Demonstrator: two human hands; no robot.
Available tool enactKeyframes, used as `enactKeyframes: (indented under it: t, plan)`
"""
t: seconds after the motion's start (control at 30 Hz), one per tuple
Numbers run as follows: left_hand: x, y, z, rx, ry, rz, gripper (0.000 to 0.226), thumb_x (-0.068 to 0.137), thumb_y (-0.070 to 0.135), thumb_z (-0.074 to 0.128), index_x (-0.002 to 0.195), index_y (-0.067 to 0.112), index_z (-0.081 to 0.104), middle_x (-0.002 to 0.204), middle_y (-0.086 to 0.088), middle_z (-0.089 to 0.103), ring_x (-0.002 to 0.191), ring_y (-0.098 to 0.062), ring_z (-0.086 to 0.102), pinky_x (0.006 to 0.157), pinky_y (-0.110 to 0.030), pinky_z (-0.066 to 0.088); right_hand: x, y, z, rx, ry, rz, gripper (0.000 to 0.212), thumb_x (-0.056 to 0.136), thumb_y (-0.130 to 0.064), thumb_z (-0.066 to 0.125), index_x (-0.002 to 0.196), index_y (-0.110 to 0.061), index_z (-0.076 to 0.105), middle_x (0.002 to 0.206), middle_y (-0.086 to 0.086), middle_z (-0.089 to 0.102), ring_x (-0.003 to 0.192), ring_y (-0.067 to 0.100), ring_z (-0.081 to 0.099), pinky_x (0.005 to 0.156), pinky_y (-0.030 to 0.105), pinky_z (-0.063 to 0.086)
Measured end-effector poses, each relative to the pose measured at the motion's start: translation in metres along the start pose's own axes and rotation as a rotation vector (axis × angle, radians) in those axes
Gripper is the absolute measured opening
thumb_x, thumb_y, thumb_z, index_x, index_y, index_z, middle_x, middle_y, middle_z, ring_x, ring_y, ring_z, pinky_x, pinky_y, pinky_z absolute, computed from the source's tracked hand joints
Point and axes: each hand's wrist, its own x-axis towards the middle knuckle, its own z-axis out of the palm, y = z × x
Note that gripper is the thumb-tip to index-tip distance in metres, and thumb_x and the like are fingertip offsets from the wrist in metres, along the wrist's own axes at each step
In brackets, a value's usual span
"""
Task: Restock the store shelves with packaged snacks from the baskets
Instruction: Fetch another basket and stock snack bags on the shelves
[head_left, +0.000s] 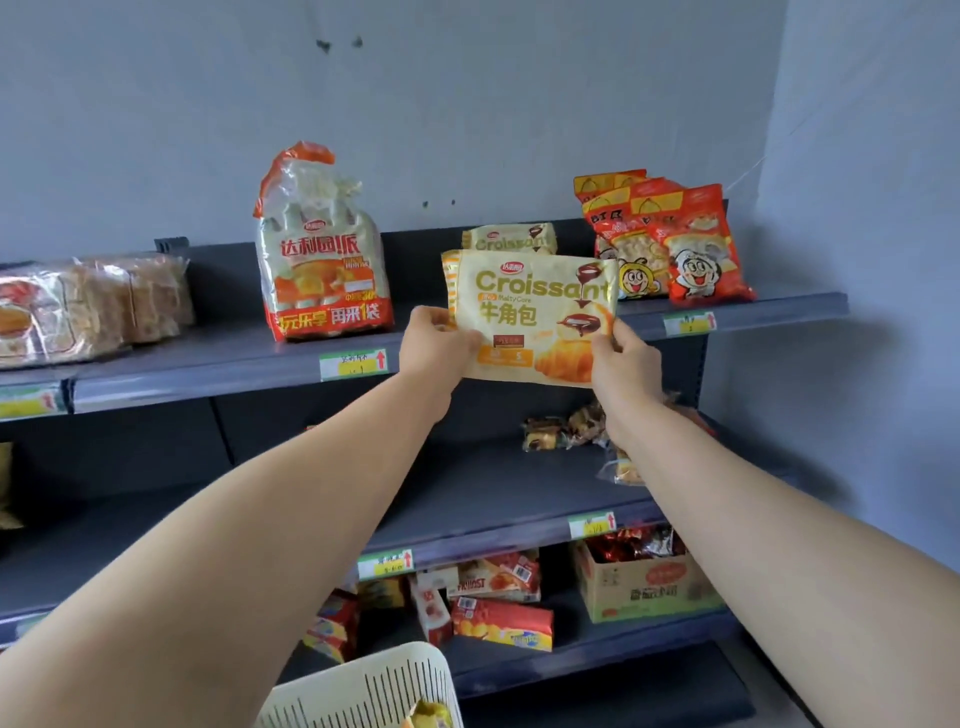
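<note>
Both hands, left hand (439, 340) and right hand (623, 358), pinch the croissant pack (530, 317) by its lower corners; released upright on the top shelf (208, 364), it may topple forward

Soft even daylight, wide-angle edge distortion

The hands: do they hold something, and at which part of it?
Both hold one Croissant bag: the left hand grips its lower left edge, the right hand its lower right edge.
</note>
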Motion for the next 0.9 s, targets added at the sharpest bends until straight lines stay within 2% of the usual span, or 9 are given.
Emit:
enactKeyframes:
  t: [0.13,0.2,0.33,0.53,0.6,0.67,0.73,0.8,0.9]
  plan:
    - [0.031,0.014,0.011,0.041,0.017,0.068,0.039,0.091,0.013,0.068,0.120,0.023,0.045,0.099,0.007,0.056,0.087,-0.012,0.062,0.059,-0.022,0.050,0.034,-0.003,0.017,0.008,-0.016,-0.030,0.039,0.101,-0.035,0.042,0.139,-0.034,0.051,0.125,0.003,0.052,0.105,0.021,0.057,0.083,0.034,0.055]
    - [0.047,0.017,0.019,0.079,0.041,0.093,0.041,0.090,0.013,0.068,0.125,0.021,0.046,0.106,0.005,0.059,0.094,-0.014,0.063,0.063,-0.022,0.050,0.053,-0.004,0.025,0.015,-0.019,-0.029,0.040,0.101,-0.034,0.041,0.140,-0.034,0.050,0.126,0.003,0.050,0.105,0.023,0.057,0.079,0.034,0.053]
    - [0.085,0.020,0.042,0.114,0.081,0.116,0.039,0.091,0.013,0.066,0.123,0.022,0.046,0.108,0.004,0.061,0.092,-0.012,0.062,0.063,-0.021,0.048,0.100,-0.006,0.040,0.044,-0.032,-0.064,0.042,0.098,-0.032,0.042,0.139,-0.037,0.049,0.124,0.006,0.052,0.102,0.025,0.058,0.069,0.034,0.048]
    - [0.147,0.012,0.087,0.217,0.118,0.124,0.041,0.093,0.021,0.061,0.129,0.024,0.041,0.115,0.002,0.059,0.098,-0.016,0.060,0.073,-0.029,0.053,0.176,-0.001,0.055,0.021,-0.078,-0.091,0.051,0.098,-0.017,0.044,0.145,-0.036,0.041,0.124,-0.001,0.051,0.100,0.018,0.057,0.064,0.025,0.048]
    - [0.163,0.006,0.103,0.320,0.107,0.092,0.047,0.092,0.030,0.061,0.133,0.026,0.038,0.122,-0.001,0.056,0.105,-0.021,0.057,0.083,-0.035,0.052,0.194,0.005,0.058,-0.070,-0.104,-0.121,0.059,0.096,-0.014,0.044,0.148,-0.039,0.034,0.123,-0.001,0.050,0.102,0.021,0.057,0.070,0.031,0.055]
    - [0.177,-0.002,0.116,0.600,0.070,0.055,0.055,0.089,0.034,0.061,0.137,0.025,0.035,0.126,-0.003,0.054,0.117,-0.027,0.048,0.091,-0.040,0.043,0.208,0.011,0.060,-0.241,-0.166,-0.171,0.065,0.094,-0.015,0.046,0.150,-0.041,0.026,0.124,0.001,0.050,0.105,0.025,0.056,0.076,0.038,0.057]
    - [0.187,-0.010,0.125,0.861,0.052,0.025,0.056,0.088,0.030,0.056,0.140,0.024,0.035,0.128,-0.008,0.053,0.123,-0.031,0.043,0.096,-0.043,0.039,0.217,0.018,0.064,-0.502,-0.255,-0.271,0.063,0.093,-0.020,0.049,0.149,-0.040,0.028,0.140,0.003,0.045,0.117,0.028,0.051,0.086,0.040,0.053]
    - [0.194,-0.014,0.132,0.942,0.054,0.001,0.056,0.090,0.025,0.051,0.143,0.027,0.033,0.131,-0.012,0.050,0.125,-0.033,0.040,0.094,-0.044,0.040,0.224,0.021,0.070,-0.720,-0.319,-0.373,0.057,0.096,-0.027,0.048,0.149,-0.038,0.030,0.154,0.002,0.032,0.126,0.030,0.045,0.091,0.038,0.048]
    - [0.208,-0.015,0.135,0.937,0.044,-0.006,0.059,0.086,0.026,0.053,0.143,0.028,0.036,0.125,-0.009,0.054,0.117,-0.032,0.048,0.087,-0.037,0.044,0.231,0.020,0.077,-0.867,-0.376,-0.386,0.057,0.099,-0.034,0.042,0.152,-0.033,0.021,0.160,0.005,0.017,0.126,0.035,0.045,0.090,0.038,0.046]
